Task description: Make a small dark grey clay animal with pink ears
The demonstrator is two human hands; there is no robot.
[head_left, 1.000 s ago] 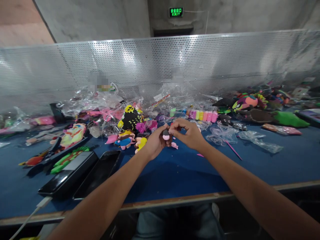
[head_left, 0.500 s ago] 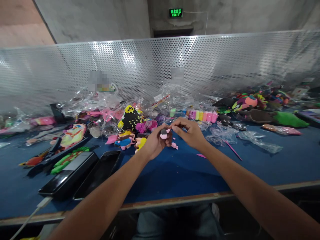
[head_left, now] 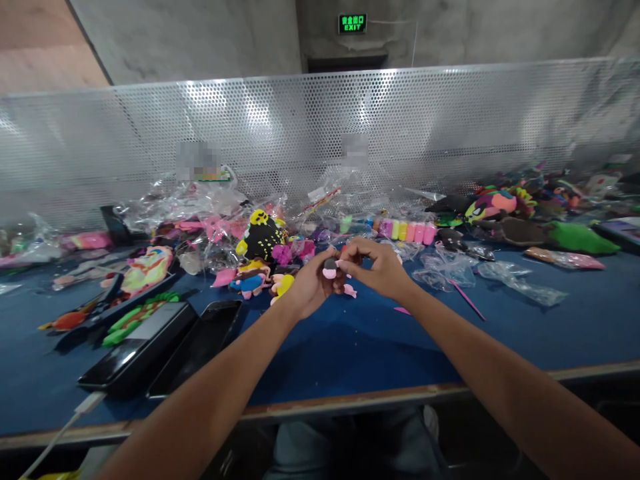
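Over the middle of the table, my left hand (head_left: 314, 285) is closed around a small modelling-clay figure (head_left: 329, 269), dark grey on top and pale pink below. My right hand (head_left: 375, 265) is closed in a pinch at the figure's right side, with thumb and fingertip on its small pink part. A speck of red shows by the right fingertips, too small to name. Just beneath the hands lies a pink clay piece (head_left: 350, 291). Yellow clay (head_left: 284, 287) and a blue clay figure (head_left: 249, 285) rest left of my left hand.
A phone on a black block (head_left: 135, 347) and a black tray (head_left: 205, 347) occupy the left front. Clear plastic bags (head_left: 445, 270), a purple stick (head_left: 467, 300) and colored clay tubes (head_left: 403, 231) lie rightward. Behind stands a perforated metal screen (head_left: 300, 127).
My right thumb and fingers have come down and slightly inward onto the figure's pink part. The figure has turned or shifted a little in my left hand.
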